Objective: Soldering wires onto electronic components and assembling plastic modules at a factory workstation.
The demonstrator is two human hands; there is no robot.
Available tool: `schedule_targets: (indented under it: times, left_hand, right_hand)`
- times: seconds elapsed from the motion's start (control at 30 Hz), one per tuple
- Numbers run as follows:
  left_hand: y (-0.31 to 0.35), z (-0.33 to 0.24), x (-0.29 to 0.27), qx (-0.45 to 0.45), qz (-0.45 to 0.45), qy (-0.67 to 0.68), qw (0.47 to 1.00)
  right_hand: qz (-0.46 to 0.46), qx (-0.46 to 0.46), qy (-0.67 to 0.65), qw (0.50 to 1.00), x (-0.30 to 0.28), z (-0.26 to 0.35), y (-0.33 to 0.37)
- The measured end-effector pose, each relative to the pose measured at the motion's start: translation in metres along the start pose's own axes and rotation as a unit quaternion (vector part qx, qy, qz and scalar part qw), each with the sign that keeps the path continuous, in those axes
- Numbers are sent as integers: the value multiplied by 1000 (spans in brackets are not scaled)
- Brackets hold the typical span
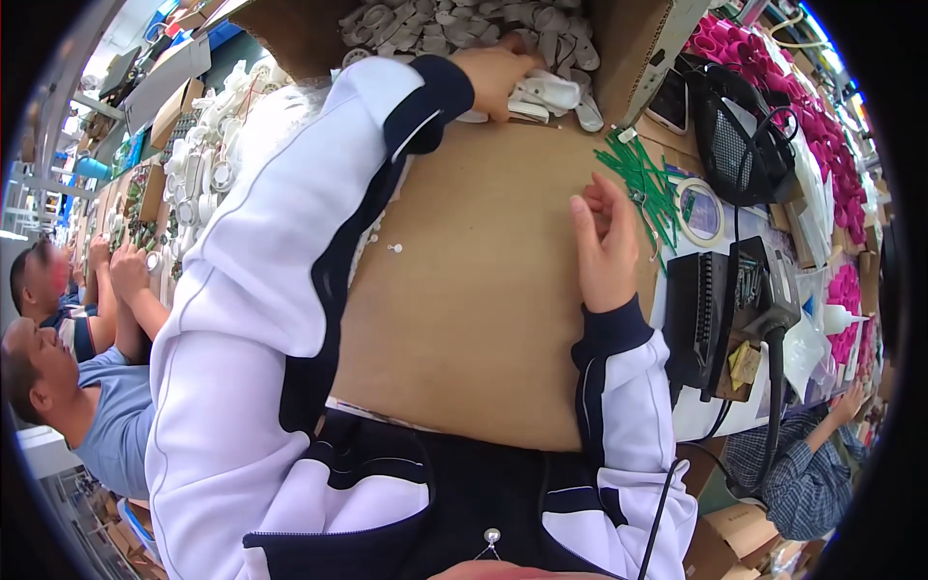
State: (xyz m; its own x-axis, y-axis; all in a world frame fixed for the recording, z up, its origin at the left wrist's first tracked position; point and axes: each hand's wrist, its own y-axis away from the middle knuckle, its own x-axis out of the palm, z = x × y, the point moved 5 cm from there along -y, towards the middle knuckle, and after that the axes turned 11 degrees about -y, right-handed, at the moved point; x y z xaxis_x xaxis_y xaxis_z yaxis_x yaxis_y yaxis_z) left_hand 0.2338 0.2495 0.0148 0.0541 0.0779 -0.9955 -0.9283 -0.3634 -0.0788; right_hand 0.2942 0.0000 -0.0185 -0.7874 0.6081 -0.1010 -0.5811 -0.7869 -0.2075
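My left hand (pixel 495 79) reaches into the open cardboard box at the far side, its fingers closed around the end of a white plastic part (pixel 547 93). Some of its fingertips are hidden among the heap of similar white parts (pixel 416 29). Over the right side of the brown work surface (pixel 454 290), my right hand (pixel 609 246) is held with its thumb apart and fingers loosely bent, holding nothing. Just beyond it lies a bunch of thin green wires or strips (pixel 640 179). A tiny white piece (pixel 394 248) rests on the left of the surface.
On the right are a roll of tape (pixel 700 211), a black soldering station (pixel 698 319) with a cable, a black mesh basket (pixel 739 145), a phone (pixel 669 101) and magenta parts (pixel 793 87). Two co-workers (pixel 97 396) sit at the left; another person (pixel 802 469) is at the right.
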Motion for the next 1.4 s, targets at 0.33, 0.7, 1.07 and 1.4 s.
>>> schedule_targets:
  times: [0.33, 0.7, 1.07, 1.4]
  left_hand:
    - [134, -165, -25, 13, -42, -34, 998]
    - [242, -173, -29, -63, -109, 169, 978]
    - [261, -185, -9, 3, -83, 291, 953]
    - [283, -209, -29, 41, -188, 20, 981]
  right_hand:
    - [-14, 3, 21, 1000, -18, -18, -8]
    - [232, -70, 237, 941, -7, 44, 21]
    - [266, 53, 289, 918, -7, 34, 22]
    - [311, -54, 245, 917, -24, 50, 27]
